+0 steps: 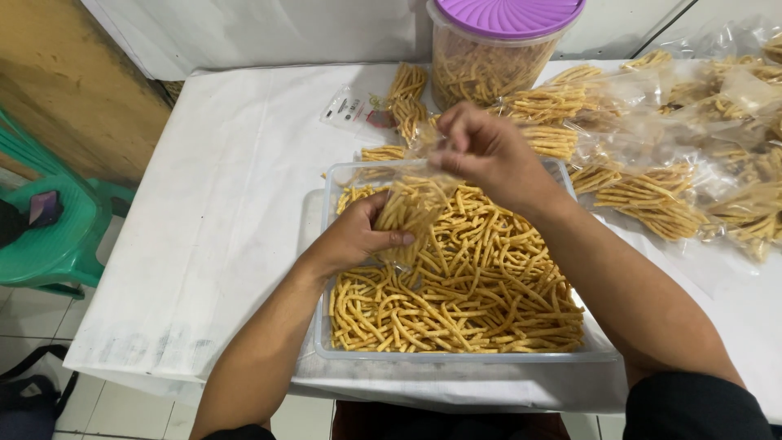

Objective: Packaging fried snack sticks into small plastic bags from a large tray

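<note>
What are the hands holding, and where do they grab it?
Both hands hold one small clear plastic bag partly filled with yellow snack sticks. The left hand cups its lower part; the right hand pinches the open top edge, above the clear tub.

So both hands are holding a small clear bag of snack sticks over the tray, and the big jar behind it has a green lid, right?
Not quite: the lid on the jar is purple, not green, as the head view shows. The rest stands: left hand and right hand hold the small clear bag of snack sticks over the tray.
</note>
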